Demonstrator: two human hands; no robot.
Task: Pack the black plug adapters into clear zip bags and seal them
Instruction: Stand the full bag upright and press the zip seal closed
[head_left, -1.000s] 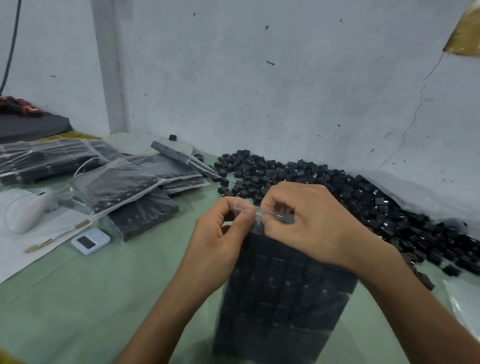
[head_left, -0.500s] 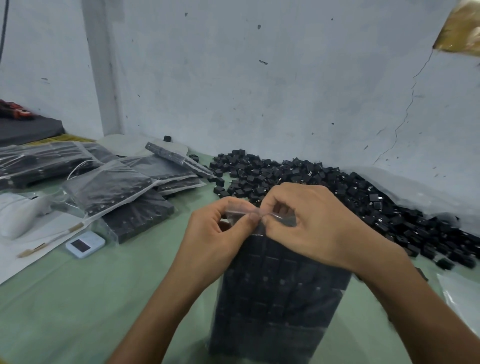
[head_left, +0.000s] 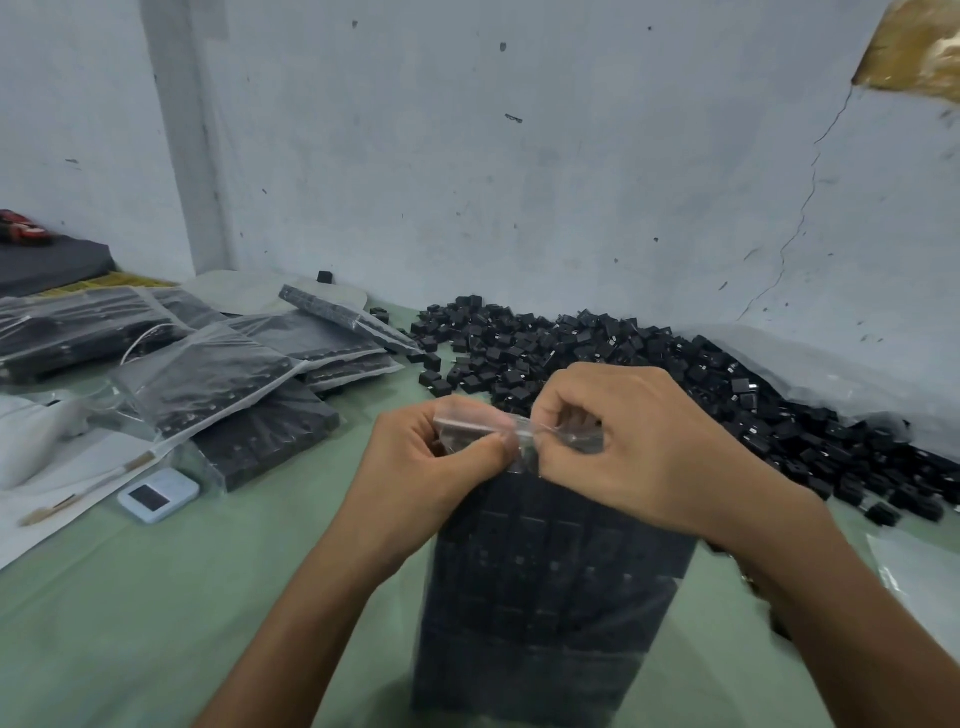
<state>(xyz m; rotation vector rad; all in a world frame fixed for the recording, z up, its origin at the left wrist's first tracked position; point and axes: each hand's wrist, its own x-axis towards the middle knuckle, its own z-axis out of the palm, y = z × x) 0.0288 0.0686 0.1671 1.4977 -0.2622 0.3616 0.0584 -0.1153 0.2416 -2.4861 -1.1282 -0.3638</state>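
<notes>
A clear zip bag (head_left: 550, 597) packed with neat rows of black adapters stands upright on the green tabletop (head_left: 156, 597), just in front of the person. Both hands meet at its top edge: the left hand (head_left: 426, 467) pinches the zip strip between thumb and curled fingers (head_left: 485, 448), and the right hand (head_left: 639, 447), touching the left, has its fingers (head_left: 563, 410) curled over the same strip, pinching it just beside the left thumb. Whether the strip is fully pressed closed cannot be told. Behind the hands a wide pile of loose adapters (head_left: 649, 358) lies against the wall (head_left: 519, 182), partly on a clear plastic sheet (head_left: 831, 374) to the right. To the left, several filled bags (head_left: 218, 374) lie flat and overlapping. Near them sits a small white device (head_left: 158, 494) with a dark screen, any print on it too small to read, beside white paper (head_left: 31, 540) with a thin brush (head_left: 93, 488) on it. Markings on the adapters are too small to read
</notes>
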